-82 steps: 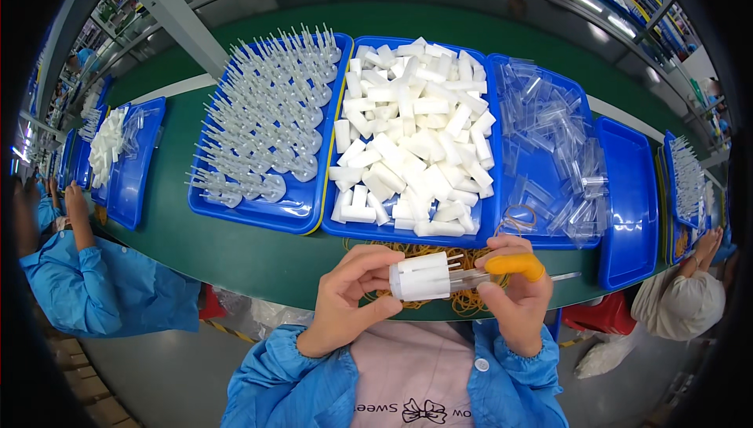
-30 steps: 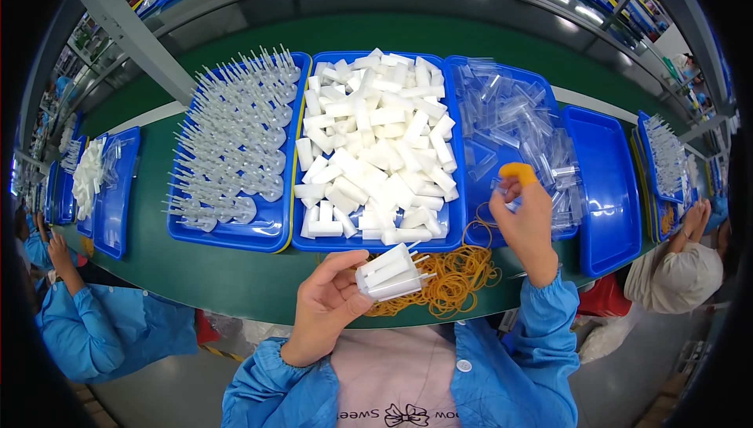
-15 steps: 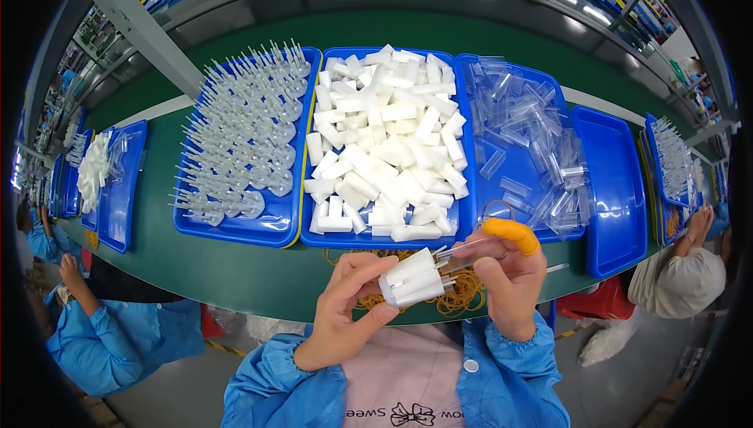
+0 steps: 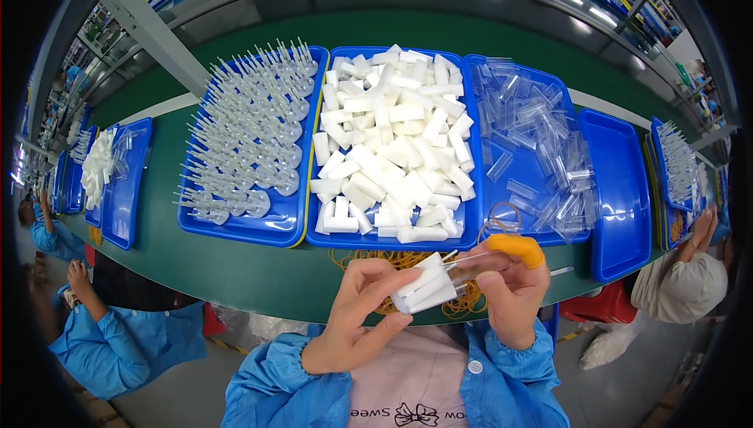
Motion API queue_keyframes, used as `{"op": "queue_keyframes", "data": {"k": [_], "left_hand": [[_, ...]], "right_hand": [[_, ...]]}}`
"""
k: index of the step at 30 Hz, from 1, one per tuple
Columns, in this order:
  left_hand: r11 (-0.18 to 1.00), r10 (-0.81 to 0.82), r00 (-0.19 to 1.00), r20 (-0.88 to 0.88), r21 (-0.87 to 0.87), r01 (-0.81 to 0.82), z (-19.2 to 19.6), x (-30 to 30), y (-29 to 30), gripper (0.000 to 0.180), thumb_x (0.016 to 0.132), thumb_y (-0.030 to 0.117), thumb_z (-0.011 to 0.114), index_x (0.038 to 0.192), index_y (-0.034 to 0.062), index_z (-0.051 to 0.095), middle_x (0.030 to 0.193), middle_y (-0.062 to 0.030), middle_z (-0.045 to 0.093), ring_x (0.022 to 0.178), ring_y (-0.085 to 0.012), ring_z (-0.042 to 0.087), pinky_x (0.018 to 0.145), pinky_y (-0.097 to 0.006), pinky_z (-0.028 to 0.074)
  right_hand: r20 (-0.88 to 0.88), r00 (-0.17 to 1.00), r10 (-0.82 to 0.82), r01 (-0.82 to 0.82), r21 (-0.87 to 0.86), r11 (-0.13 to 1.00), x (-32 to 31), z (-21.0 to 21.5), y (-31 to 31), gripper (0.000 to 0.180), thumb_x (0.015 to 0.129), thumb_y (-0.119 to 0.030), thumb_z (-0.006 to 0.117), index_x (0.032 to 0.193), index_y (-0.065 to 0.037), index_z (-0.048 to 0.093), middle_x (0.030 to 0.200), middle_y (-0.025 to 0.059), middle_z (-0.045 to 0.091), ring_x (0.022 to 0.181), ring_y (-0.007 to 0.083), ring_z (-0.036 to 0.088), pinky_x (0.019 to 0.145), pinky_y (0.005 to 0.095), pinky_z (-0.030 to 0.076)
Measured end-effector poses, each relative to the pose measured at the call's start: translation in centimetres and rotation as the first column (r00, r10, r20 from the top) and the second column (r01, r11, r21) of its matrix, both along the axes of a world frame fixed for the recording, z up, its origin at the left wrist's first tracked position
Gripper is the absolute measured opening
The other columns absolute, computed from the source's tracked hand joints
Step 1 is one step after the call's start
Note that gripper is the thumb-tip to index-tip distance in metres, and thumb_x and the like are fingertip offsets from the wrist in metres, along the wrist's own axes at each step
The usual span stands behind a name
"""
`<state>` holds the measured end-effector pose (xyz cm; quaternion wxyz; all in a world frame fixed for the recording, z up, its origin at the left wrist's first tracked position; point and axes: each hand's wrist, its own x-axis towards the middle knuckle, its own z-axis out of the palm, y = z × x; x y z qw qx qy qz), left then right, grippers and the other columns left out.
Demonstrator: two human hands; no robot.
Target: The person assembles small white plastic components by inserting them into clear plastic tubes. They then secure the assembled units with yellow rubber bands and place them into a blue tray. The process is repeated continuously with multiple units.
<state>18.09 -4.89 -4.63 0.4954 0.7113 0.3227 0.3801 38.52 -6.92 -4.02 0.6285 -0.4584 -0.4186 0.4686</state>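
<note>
My left hand [image 4: 357, 318] grips a white foam bundle [image 4: 424, 285] between thumb and fingers; it appears to sit around thin pale rods [image 4: 449, 256], whose ends stick out toward the right. Closed beside those ends, my right hand [image 4: 514, 291] pinches a clear plastic piece [image 4: 468, 259], partly hidden by the fingers. An orange cover [image 4: 518, 251] wraps one right finger. A thin brown rubber band [image 4: 503, 214] loops just above that finger; whether it touches the hand I cannot tell. Behind both hands lies a pile of yellowish rubber bands [image 4: 369, 262].
Blue trays line the green table [image 4: 235, 271]: rodded pale discs [image 4: 243, 130] at left, white foam pieces [image 4: 392, 145] in the middle, clear plastic pieces [image 4: 541, 138] at right. Further right is a bare blue tray [image 4: 620, 193]. Other people sit on both sides.
The foam bundle has shifted slightly right and turned in my left hand. My left fingers have moved along it, and the clear piece sits closer to the rod ends. The whole view has shifted slightly.
</note>
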Motion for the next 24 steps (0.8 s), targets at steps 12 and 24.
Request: {"op": "queue_keyframes", "data": {"k": [12,24], "left_hand": [[0.996,-0.087,0.996,0.025,-0.016,0.087,-0.8,0.0,0.5,0.041,0.084,0.011,0.060,0.123,0.0036,0.054,0.107,-0.0114,0.040,0.094,-0.0210,0.044,0.081,-0.032,0.040],[0.941,0.214,0.942,0.261,-0.314,-0.127,-2.5,0.6,1.2,0.041,0.076,-0.003,0.069,0.114,-0.0029,0.054,0.120,-0.0115,0.044,0.102,-0.0174,0.054,0.089,-0.031,0.048]], "right_hand": [[-0.038,0.990,0.132,-0.133,-0.010,0.991,0.9,0.3,0.0,0.033,0.080,0.006,0.060,0.112,0.004,0.054,0.101,0.0184,0.063,0.094,0.0228,0.063,0.087,0.0333,0.048],[0.214,0.977,-0.006,0.010,-0.017,1.000,1.4,0.3,1.5,0.018,0.080,-0.008,0.065,0.095,0.000,0.061,0.096,0.0083,0.063,0.104,0.0250,0.054,0.094,0.0385,0.037]]}}
